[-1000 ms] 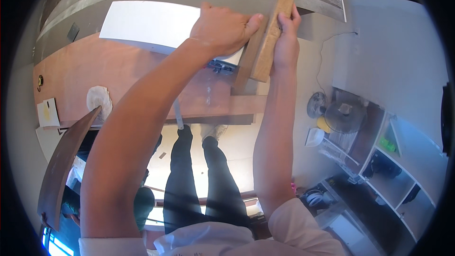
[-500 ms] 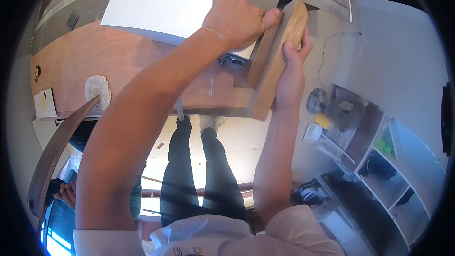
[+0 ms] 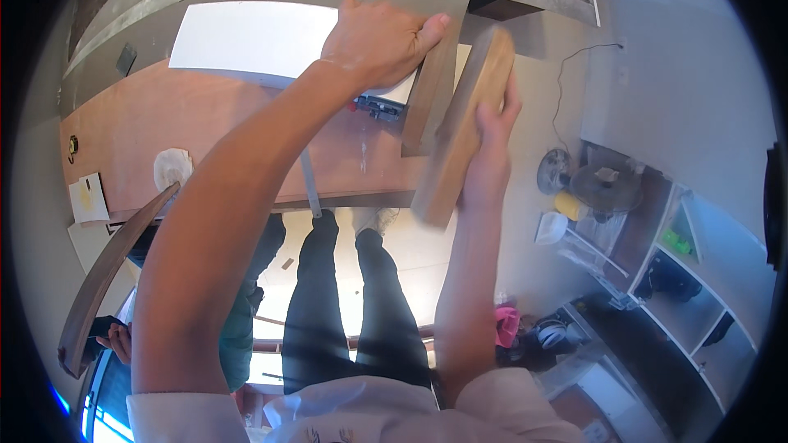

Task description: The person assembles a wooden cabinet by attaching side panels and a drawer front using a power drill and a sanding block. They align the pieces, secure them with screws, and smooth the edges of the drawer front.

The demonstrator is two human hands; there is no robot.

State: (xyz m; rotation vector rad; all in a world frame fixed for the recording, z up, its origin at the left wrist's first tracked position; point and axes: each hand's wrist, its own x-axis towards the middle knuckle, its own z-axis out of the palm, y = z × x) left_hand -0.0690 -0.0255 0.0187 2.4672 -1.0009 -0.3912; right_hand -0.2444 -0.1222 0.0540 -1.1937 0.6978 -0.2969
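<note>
My right hand (image 3: 490, 139) grips a thick, light-brown wooden block (image 3: 468, 127) along its right side, slightly blurred. The block is tilted, its upper end leaning right, with a gap between it and a brown wooden board (image 3: 430, 86). My left hand (image 3: 382, 41) is closed over the right end of a long white panel (image 3: 250, 39), its thumb on the upper part of the board. The fingers' far side is hidden. Below the panel, next to the board, a small dark metal fitting (image 3: 379, 107) shows on the reddish-brown tabletop (image 3: 222, 127).
A curved wooden bar (image 3: 115, 271) rises at the left, near a round whitish pad (image 3: 172, 169). Another person's hand (image 3: 120, 343) holds a dark object at lower left. A fan (image 3: 606, 187) and white shelving (image 3: 698, 303) stand to the right.
The wooden block in my right hand has swung down and left, and a gap has opened between it and the board. My left hand keeps its grip. The whole view has shifted slightly.
</note>
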